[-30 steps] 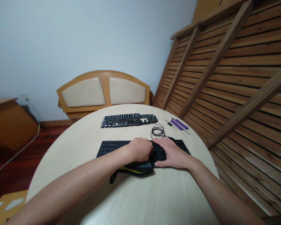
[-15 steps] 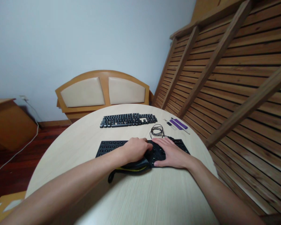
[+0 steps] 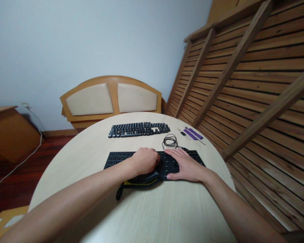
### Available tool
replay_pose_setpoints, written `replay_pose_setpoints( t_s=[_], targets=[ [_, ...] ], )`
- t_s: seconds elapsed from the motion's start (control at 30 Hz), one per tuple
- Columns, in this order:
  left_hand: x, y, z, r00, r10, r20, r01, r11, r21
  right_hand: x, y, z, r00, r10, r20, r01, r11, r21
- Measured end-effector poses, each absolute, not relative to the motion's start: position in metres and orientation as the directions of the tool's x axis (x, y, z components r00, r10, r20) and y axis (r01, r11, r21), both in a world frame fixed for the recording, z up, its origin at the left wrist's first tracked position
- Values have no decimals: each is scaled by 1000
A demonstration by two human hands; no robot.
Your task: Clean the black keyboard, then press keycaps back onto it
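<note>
A black keyboard base (image 3: 113, 158) with its keycaps off lies crosswise on the round table, small square switch posts showing on its left part. My left hand (image 3: 145, 160) is closed on a dark cloth (image 3: 144, 180) with a yellow edge and a black hanging loop, pressed on the middle of the base. Its fingertips are hidden. My right hand (image 3: 183, 164) lies spread over the right part of the base, thumb at the near edge and fingers at the far edge.
Loose black keycaps (image 3: 134, 129) stand in keyboard order at the back of the table (image 3: 152, 216). A coiled black cable (image 3: 170, 141) lies behind the base. To its right are purple strips (image 3: 194, 133) and small wire tools (image 3: 183, 134). Wooden slats (image 3: 243, 84) lean along the right.
My left hand has shifted slightly left with the cloth over the keyboard base. My right hand has stayed in place.
</note>
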State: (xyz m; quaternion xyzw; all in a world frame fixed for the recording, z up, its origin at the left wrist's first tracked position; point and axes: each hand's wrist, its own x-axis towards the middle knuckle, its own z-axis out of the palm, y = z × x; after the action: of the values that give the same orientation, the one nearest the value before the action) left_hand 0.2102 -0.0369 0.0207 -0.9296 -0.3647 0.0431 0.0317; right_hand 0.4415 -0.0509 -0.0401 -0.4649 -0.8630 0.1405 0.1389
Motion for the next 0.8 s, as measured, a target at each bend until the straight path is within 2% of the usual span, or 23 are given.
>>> replay_pose_setpoints(
  t_s=[0.33,0.8],
  targets=[
    [180,-38,23,658,747,-92,744,-664,-68,441,-51,-40,-530,841,113,760,529,-377],
    [77,-39,24,526,838,-144,847,-532,-7,444,-49,-43,-538,834,123,749,539,-385]
  ],
)
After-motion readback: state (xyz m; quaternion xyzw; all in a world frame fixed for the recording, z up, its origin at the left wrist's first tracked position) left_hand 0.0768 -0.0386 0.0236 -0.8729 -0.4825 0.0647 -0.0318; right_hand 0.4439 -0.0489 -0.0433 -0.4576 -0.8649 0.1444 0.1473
